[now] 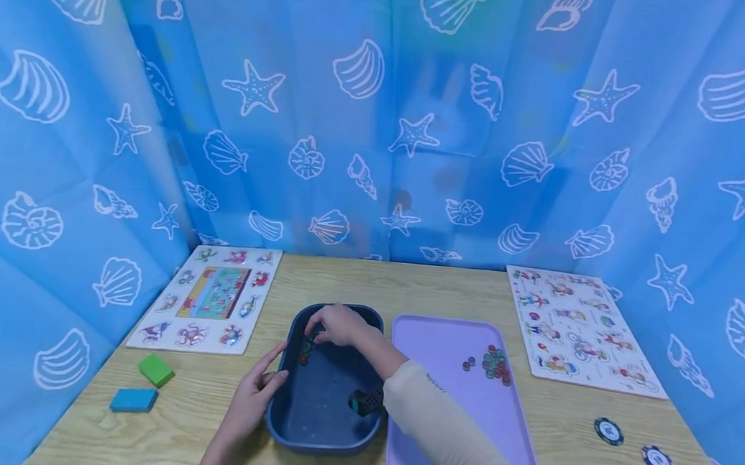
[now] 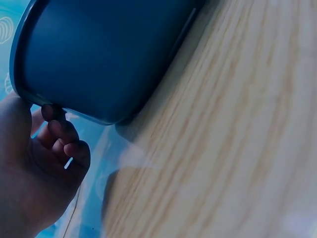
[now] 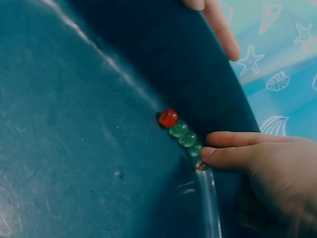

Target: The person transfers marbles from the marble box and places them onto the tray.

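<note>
A dark blue plastic basin [image 1: 325,442] stands on the table. My left hand [image 1: 251,397] grips its left rim, thumb over the edge, and the left wrist view shows the other fingers [image 2: 64,130] curled outside the wall. Inside the basin, my right hand [image 1: 340,325] reaches to the far left. A curved row of glass marbles lies along the bottom edge there: a red marble [image 3: 169,118] at one end, then green marbles [image 3: 187,139]. Straight thumb and index finger of the right hand [image 3: 277,163] touch the row's other end, beside a reddish clear marble [image 3: 201,166].
A lilac tray [image 1: 430,424] with more red and green marbles [image 1: 495,363] stands right of the basin. Picture puzzle boards [image 1: 167,297] lie at both back corners. Green [image 1: 156,370] and blue blocks [image 1: 134,399] lie left, two poker chips [image 1: 609,430] right. A shell-patterned curtain surrounds the table.
</note>
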Available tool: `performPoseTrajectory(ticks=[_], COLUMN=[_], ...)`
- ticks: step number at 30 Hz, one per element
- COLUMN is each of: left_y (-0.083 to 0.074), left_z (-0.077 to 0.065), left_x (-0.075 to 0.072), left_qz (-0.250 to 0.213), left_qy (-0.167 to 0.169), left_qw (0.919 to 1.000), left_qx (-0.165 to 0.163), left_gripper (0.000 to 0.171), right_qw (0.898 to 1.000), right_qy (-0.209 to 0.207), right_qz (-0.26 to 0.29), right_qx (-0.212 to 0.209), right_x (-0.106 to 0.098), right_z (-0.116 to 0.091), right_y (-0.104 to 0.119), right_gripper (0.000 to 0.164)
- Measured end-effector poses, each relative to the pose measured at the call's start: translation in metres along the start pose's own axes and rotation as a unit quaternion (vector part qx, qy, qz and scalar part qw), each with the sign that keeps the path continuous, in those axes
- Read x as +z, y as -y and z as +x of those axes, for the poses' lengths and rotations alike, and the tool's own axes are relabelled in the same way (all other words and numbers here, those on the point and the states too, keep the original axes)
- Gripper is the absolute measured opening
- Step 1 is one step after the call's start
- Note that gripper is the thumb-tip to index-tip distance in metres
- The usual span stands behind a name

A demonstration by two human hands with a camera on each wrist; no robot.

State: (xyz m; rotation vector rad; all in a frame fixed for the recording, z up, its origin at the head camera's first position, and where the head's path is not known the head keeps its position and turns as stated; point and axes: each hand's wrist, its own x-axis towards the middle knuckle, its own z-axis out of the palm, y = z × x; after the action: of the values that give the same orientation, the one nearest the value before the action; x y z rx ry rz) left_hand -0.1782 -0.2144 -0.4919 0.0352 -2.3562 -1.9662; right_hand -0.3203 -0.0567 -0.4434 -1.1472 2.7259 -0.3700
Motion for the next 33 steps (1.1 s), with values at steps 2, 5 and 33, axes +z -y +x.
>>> performPoseTrajectory(ticks=[2, 5, 33], left_y=[-0.001, -0.003, -0.003], left_z=[0.000, 0.001, -0.001], left_x=[0.001, 0.003, 0.002], left_qz=[0.001, 0.004, 0.009], left_qy=[-0.001, -0.004, -0.003], left_qw=[1.0000, 0.9999, 0.9996], left_qx=[-0.008, -0.015, -0.027], left_gripper=[0.045, 0.045, 0.045], right_qw=[1.000, 1.000, 0.983], right_qy=[0.002, 0.002, -0.114], right_qz=[-0.002, -0.006, 0.137], right_qx=[0.004, 0.010, -0.047], right_x=[0.002, 0.004, -0.038], right_z=[0.000, 0.001, -0.081], right_y=[0.000, 0.000, -0.028], right_gripper=[0.018, 0.018, 0.017])
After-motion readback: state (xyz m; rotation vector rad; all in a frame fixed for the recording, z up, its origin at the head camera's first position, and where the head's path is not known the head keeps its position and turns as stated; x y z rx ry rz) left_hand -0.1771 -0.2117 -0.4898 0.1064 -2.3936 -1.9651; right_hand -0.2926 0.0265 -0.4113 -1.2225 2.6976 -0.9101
